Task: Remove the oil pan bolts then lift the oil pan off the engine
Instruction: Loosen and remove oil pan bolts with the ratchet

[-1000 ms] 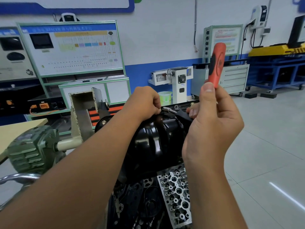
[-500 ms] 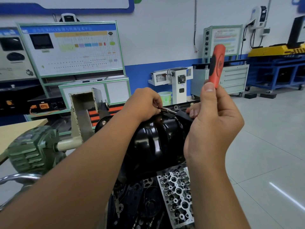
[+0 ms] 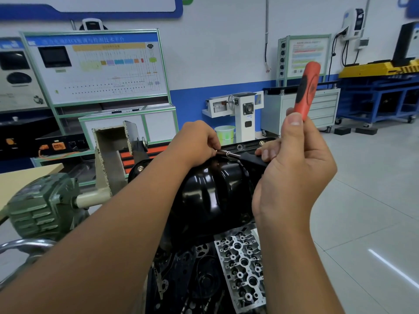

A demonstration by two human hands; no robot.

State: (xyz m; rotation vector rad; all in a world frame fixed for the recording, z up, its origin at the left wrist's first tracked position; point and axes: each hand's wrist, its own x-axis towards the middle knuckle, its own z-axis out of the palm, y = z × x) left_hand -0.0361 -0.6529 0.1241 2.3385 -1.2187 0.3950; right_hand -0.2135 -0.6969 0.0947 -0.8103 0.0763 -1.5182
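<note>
The glossy black oil pan [image 3: 208, 189] sits on top of the engine, its far flange [image 3: 244, 146] carrying two visible bolts. My right hand [image 3: 292, 177] grips a ratchet with a red and black handle [image 3: 307, 89] that points up. The tool's metal extension [image 3: 229, 153] runs left across the pan's top. My left hand [image 3: 199, 143] pinches the far end of that extension with curled fingers. The socket end and the bolt under it are hidden by my left hand.
A silver cylinder head [image 3: 242, 266] lies below the pan. A green gearbox [image 3: 38, 207] and a beige stand bracket [image 3: 113, 155] stand at the left. Training panels [image 3: 95, 66], a cabinet [image 3: 317, 109] and a blue bench [image 3: 381, 98] line the far wall. Grey floor [image 3: 362, 200] lies to the right.
Both hands stay on the tool. The red handle has tipped very slightly; my left hand has barely shifted on the extension.
</note>
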